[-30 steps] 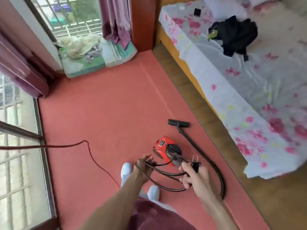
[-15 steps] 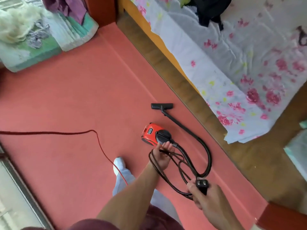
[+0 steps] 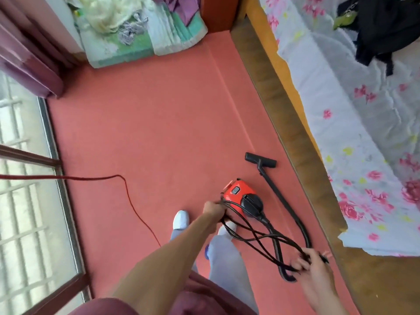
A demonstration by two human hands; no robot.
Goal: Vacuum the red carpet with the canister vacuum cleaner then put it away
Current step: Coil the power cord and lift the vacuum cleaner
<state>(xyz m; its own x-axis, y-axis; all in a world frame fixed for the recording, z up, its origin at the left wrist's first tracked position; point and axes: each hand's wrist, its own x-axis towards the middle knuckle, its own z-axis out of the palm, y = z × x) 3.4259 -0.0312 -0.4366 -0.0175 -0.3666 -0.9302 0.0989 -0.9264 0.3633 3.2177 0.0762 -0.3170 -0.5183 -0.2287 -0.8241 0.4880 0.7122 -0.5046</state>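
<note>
Near the carpet's bed-side edge: red canister vacuum cleaner [image 3: 238, 196], resting on the red carpet [image 3: 147, 133], black hose socket turned toward the camera. Just beyond the vacuum cleaner and a little to its right, black floor nozzle [image 3: 260, 159] flat on the carpet, its straight wand running into the black hose [image 3: 302, 225], curving round the vacuum cleaner's right side and back to the socket.

Just left of the vacuum cleaner, left hand [image 3: 213, 209], fingers closed tight round one end of the looped black power cord [image 3: 254, 239]. Nearer the camera than the vacuum cleaner and to its right, right hand [image 3: 311, 264], blurred, fingers curled round the other end of the same loops. Cord drawn out in long twisted ovals between the two hands.

Left of the vacuum cleaner and close by, white-covered foot [image 3: 181, 220]. Further left, thin red cable [image 3: 127, 194] trailing across the carpet toward the window [image 3: 22, 223].

Right of the vacuum cleaner, strip of wooden floor [image 3: 284, 110], then floral bed sheet [image 3: 341, 133] with a black garment [image 3: 381, 30] on it. Well beyond the vacuum cleaner, heap of folded bedding [image 3: 136, 42] and purple curtain [image 3: 27, 64].
</note>
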